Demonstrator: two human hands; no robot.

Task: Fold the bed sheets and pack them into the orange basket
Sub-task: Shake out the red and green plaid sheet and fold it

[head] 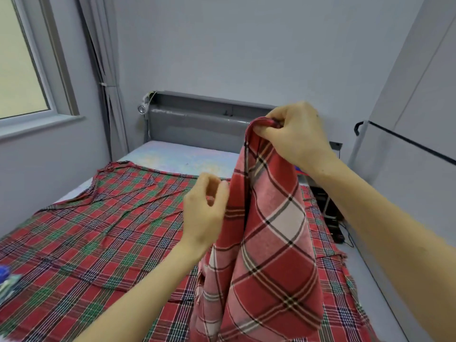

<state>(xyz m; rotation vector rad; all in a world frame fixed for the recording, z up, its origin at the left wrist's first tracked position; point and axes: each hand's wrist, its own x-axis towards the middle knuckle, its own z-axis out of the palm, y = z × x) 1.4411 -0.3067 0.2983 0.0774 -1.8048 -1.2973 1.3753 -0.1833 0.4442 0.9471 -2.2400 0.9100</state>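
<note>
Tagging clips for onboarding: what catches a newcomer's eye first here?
A red-and-white plaid sheet hangs mid-frame, its top corner pinched by the right hand before the headboard; the left hand is at its left edge, grip unclear. A red-green tartan sheet lies spread over the bed.

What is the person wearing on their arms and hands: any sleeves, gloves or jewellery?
Nothing visible. The left hand and right hand are bare: no gloves or rings. The left forearm and right forearm are bare to the frame edge, with no sleeves, watch or bands in view.
</note>
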